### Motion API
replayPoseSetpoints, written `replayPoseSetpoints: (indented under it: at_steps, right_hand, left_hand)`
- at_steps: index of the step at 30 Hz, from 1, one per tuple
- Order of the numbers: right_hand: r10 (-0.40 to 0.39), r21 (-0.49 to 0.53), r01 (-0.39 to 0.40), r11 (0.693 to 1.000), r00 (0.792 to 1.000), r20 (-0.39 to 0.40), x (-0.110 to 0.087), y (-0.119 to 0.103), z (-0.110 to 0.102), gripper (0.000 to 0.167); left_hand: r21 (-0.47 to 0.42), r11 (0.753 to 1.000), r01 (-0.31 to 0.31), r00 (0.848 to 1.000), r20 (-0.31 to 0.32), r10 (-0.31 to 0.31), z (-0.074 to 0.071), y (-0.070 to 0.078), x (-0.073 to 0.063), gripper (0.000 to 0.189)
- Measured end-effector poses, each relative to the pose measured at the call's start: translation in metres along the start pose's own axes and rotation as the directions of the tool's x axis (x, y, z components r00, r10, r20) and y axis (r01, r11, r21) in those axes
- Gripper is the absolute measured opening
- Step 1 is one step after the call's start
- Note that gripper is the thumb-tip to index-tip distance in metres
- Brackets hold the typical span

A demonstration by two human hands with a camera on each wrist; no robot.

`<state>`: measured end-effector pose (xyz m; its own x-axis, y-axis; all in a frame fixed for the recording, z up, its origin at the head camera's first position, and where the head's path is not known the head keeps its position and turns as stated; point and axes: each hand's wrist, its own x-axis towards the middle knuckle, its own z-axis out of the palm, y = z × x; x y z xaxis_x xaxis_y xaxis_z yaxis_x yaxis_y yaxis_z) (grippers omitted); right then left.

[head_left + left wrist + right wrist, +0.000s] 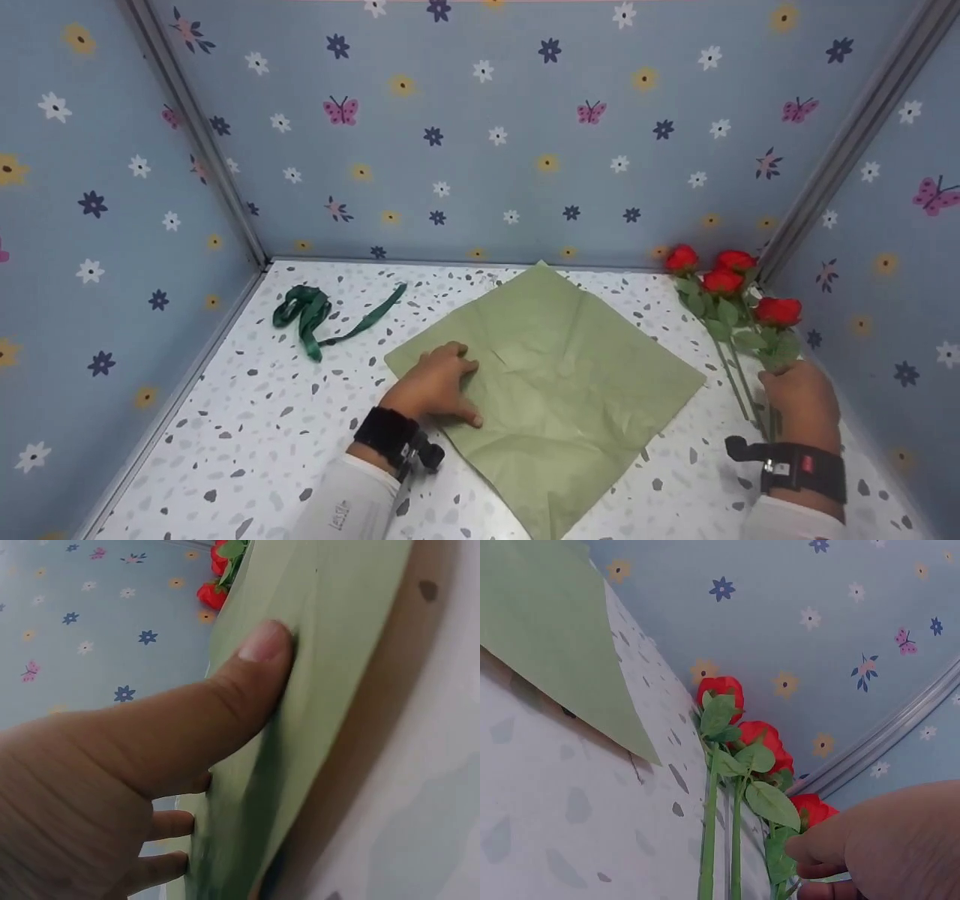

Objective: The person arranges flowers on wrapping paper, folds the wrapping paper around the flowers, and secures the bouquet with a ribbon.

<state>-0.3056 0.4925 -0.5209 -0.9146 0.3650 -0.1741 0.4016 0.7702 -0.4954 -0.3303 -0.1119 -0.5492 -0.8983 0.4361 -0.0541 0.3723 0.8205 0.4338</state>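
Note:
A square sheet of olive-green wrapping paper [559,375] lies with one corner toward the back wall, lightly creased. On its left edge rests my left hand [433,384], fingers spread; in the left wrist view the thumb [262,652] presses on the paper, whose near edge lifts off the tabletop. To the right, several red artificial roses [722,281] with green stems and leaves lie side by side. My right hand [804,394] pinches the rightmost rose [778,311] by its stem, just below the leaves. The curled fingers hide part of that stem.
A loosely bundled dark green ribbon [309,319] lies at the back left, one end stretching to the right. The speckled white tabletop [247,420] is bounded by blue flowered panels [465,135] at the back and both sides, joined by grey corner strips [832,142].

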Motion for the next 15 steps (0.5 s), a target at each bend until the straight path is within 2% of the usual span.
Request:
replayPoseSetpoints:
  at_steps: [7, 10, 15]
  right_hand:
    - [0.093, 0.063, -0.090, 0.994, 0.994, -0.055, -0.005, 0.011, 0.004, 0.054]
    - [0.121, 0.075, -0.119, 0.990, 0.992, -0.018, -0.007, 0.015, 0.003, 0.050]
    - [0.094, -0.005, -0.094, 0.996, 0.993, 0.065, -0.008, 0.018, 0.000, 0.052]
  left_hand:
    - [-0.010, 1.000, 0.005, 1.000, -0.009, -0.005, 0.002, 0.002, -0.002, 0.109]
    - [-0.003, 1.000, 0.009, 1.000, -0.005, -0.009, 0.001, 0.005, -0.003, 0.110]
    - [-0.001, 1.000, 0.012, 1.000, -0.002, -0.012, -0.002, 0.009, -0.004, 0.111]
